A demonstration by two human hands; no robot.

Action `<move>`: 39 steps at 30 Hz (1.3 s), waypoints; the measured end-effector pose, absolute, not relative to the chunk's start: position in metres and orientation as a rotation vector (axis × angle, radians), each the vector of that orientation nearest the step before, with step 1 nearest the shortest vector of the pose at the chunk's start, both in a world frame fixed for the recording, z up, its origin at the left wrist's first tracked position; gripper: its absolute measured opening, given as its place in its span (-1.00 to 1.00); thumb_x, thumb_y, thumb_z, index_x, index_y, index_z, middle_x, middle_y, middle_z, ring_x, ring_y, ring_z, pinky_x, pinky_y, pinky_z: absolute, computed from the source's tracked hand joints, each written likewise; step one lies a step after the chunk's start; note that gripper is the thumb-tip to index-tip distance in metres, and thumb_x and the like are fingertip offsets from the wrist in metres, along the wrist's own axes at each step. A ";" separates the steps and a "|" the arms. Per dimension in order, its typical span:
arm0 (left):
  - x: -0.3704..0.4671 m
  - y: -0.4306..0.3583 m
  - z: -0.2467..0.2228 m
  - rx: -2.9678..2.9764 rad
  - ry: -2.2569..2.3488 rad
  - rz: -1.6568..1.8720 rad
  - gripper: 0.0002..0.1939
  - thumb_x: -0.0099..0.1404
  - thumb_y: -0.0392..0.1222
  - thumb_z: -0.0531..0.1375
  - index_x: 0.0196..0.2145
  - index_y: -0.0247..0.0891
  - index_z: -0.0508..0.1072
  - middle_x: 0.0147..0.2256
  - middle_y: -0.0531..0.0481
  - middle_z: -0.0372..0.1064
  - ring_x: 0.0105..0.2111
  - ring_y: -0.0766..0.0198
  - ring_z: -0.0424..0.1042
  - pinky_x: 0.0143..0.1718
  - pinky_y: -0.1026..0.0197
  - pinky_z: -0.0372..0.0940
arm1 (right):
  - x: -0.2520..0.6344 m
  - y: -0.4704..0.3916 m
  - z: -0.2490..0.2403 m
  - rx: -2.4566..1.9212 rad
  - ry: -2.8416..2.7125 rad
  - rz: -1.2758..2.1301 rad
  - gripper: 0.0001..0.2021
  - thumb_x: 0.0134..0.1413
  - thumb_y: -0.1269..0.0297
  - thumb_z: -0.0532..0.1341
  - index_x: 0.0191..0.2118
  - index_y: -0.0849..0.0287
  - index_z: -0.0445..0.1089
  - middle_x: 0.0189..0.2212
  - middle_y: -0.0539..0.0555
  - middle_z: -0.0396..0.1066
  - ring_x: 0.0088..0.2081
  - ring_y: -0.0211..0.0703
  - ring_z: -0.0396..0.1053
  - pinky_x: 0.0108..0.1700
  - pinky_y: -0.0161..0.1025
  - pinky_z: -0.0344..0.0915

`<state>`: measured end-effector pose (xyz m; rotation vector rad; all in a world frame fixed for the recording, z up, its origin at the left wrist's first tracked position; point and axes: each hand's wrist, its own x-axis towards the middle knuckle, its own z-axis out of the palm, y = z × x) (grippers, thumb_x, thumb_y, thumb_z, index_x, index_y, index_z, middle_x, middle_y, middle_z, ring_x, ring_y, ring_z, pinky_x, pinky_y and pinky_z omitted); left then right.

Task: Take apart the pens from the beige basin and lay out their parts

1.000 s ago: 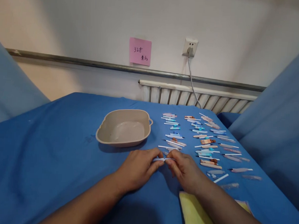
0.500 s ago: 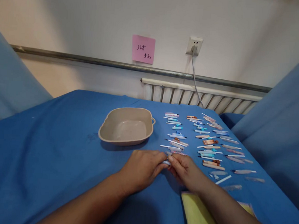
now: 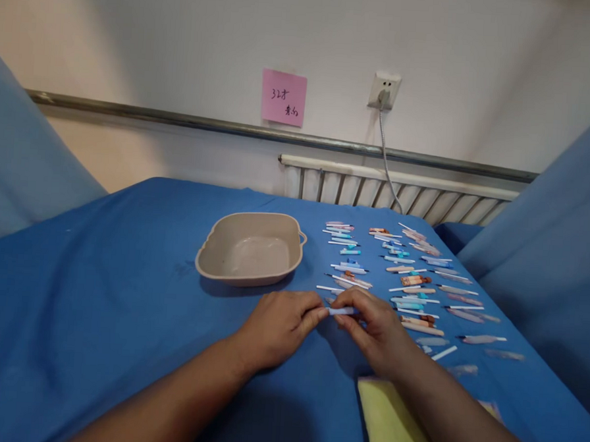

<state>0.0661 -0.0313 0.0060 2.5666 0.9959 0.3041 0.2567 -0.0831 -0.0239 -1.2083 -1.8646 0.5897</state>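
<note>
In front of me, low over the blue cloth, both hands meet at one slim, pale-blue pen part point(image 3: 342, 311). My left hand point(image 3: 282, 326) pinches its left end between thumb and fingers. From the other side, my right hand point(image 3: 371, 327) grips it with the thumb below and the fingers above, so much of it is hidden. Just beyond and to the right of my hands lie rows of pen parts point(image 3: 412, 306): coloured barrels, white tubes and small caps. Some are covered by my right hand.
A beige plastic basin point(image 3: 247, 281) stands behind my left hand. A yellow cloth point(image 3: 393, 417) lies under my right forearm. Blue cloth point(image 3: 123, 291) covers the table. At the back are a radiator point(image 3: 346, 184), a metal rail point(image 3: 191, 123) and a plugged-in cable point(image 3: 385, 153).
My right hand has shifted its grip, its fingers now arched over the pen part. More of the pale-blue piece shows between the hands, held level. The left hand has hardly moved.
</note>
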 end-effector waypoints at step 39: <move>0.064 -0.037 0.011 2.235 0.981 0.467 -0.76 0.34 -0.17 -0.04 -0.08 -0.18 0.30 -0.24 -0.01 0.42 -0.22 0.21 0.39 -0.21 0.19 0.26 | 0.250 -0.087 -0.018 -1.327 -1.822 0.706 -0.92 0.18 0.30 0.09 -0.32 0.14 0.28 -0.51 -0.05 0.32 -0.47 -0.25 0.25 -0.39 -0.32 0.15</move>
